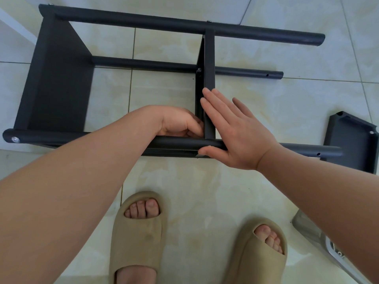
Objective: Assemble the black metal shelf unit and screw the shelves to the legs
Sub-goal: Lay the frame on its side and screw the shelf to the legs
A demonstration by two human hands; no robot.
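Head view: right hand (235,136) flat, fingers (213,107) pressing middle shelf (209,64); left hand (180,121) curled beside them at near leg (303,149), contents hidden. We judge shelf unit (57,78) rigid, slick; grip by leg.

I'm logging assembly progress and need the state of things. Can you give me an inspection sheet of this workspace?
Surface: pale tiled floor.
Job's things: black shelf unit lies on its side, with end shelf and middle shelf between the legs; loose shelf on the floor to the right, unattached.
Clutter: grey and silver object at lower right, unclear what.
Hands: left hand, fingers curled where middle shelf meets near leg, contents hidden; right hand flat against middle shelf, thumb at near leg.
Cables: nothing seen.
Surroundings: white furniture edge upper left; beige slippers.
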